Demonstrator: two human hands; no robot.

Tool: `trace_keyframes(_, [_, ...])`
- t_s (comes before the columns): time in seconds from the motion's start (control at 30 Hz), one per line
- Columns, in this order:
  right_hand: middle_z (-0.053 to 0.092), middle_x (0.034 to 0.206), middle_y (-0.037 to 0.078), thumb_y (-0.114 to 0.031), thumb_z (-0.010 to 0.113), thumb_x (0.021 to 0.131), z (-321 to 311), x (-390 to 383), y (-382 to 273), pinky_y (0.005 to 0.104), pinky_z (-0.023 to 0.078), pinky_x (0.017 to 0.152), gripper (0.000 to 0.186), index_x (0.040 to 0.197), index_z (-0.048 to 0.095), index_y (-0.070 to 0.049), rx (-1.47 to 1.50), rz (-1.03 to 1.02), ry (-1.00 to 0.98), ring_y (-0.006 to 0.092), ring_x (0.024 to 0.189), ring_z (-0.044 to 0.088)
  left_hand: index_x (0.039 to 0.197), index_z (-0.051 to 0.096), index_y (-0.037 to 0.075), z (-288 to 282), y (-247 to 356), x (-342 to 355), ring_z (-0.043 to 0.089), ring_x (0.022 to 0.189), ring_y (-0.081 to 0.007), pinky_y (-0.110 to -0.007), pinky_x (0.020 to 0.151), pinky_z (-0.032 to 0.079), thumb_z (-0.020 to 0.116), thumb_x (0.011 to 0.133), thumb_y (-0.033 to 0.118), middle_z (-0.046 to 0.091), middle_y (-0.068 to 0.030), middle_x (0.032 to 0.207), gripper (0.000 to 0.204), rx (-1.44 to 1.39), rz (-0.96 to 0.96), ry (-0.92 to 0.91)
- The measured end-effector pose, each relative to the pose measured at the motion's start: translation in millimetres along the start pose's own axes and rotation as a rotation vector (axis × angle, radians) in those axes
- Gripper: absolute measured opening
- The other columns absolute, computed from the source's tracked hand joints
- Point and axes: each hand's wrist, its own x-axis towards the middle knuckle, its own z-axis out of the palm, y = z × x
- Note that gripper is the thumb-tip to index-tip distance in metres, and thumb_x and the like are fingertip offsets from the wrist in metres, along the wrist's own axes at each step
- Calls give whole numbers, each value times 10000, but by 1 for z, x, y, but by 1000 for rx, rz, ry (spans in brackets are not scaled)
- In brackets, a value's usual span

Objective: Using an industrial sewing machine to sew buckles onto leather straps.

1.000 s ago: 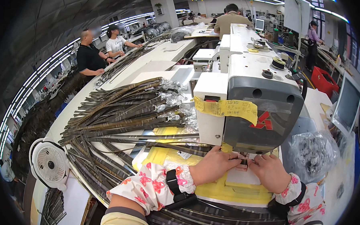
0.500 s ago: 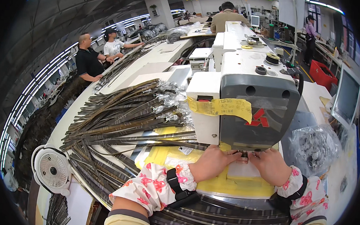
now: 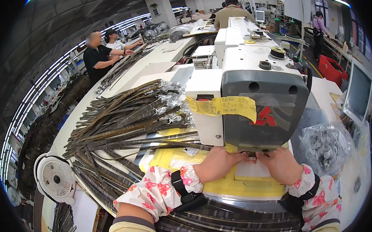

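My left hand (image 3: 218,163) rests on the sewing machine's yellow-covered bed, left of the presser foot (image 3: 250,158). Its thumb and fingers are closed and point at the foot. A dark plaid strap (image 3: 180,145) runs in from the left and disappears behind this hand, seemingly gripped by it. From the other side, my right hand (image 3: 278,165) is closed with its fingertips close by the foot; what it pinches is hidden. Above both hands hangs the grey and white sewing machine head (image 3: 261,107), with a yellow paper strip (image 3: 223,108) stuck across it.
Piled straps (image 3: 124,113) with plastic-wrapped ends cover the table at left. More straps (image 3: 231,219) lie across my front. A white fan (image 3: 55,177) stands lower left, a clear bag of small parts (image 3: 326,149) at right beside a screen (image 3: 358,92). Co-workers (image 3: 98,56) stand beyond the table.
The view has shifted slightly, so the machine sits a little further left. My hands keep nearly the same place at the presser foot. A co-worker's arm at far left has moved off the table edge.
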Motion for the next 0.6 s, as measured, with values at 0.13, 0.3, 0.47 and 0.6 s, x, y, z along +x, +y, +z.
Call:
trace_keyframes(0.13, [612, 892, 95, -95, 575, 716, -1, 1, 0, 352, 497, 690, 282, 981, 621, -12, 37, 3, 5, 246, 923, 571, 1096, 668, 158, -1, 1, 0, 635, 940, -266, -370, 775, 516, 581, 726, 12, 655, -69, 1075, 407, -6, 7, 34])
trace_keyframes(0.3, [616, 831, 88, -96, 574, 730, 0, -3, -1, 350, 494, 679, 313, 1025, 622, -3, 8, 9, -28, 245, 896, 574, 1101, 663, 137, -8, 8, 0, 650, 887, -264, -370, 759, 516, 587, 721, 24, 670, -67, 1018, 404, 61, 24, 12])
trace_keyframes(0.47, [619, 826, 88, -97, 576, 742, 2, -1, 0, 352, 492, 666, 307, 1030, 621, 0, -8, 21, -51, 247, 854, 586, 1103, 658, 128, -10, 8, 0, 660, 850, -255, -378, 747, 518, 587, 703, 28, 676, -49, 1027, 419, 42, 25, 34])
trace_keyframes(0.6, [625, 846, 98, -94, 577, 742, -2, -1, -1, 354, 495, 663, 309, 1033, 618, 1, 5, 4, -57, 249, 842, 594, 1087, 663, 119, -8, 7, 0, 657, 870, -257, -372, 762, 518, 590, 705, 31, 674, -51, 1043, 398, 74, 61, 37])
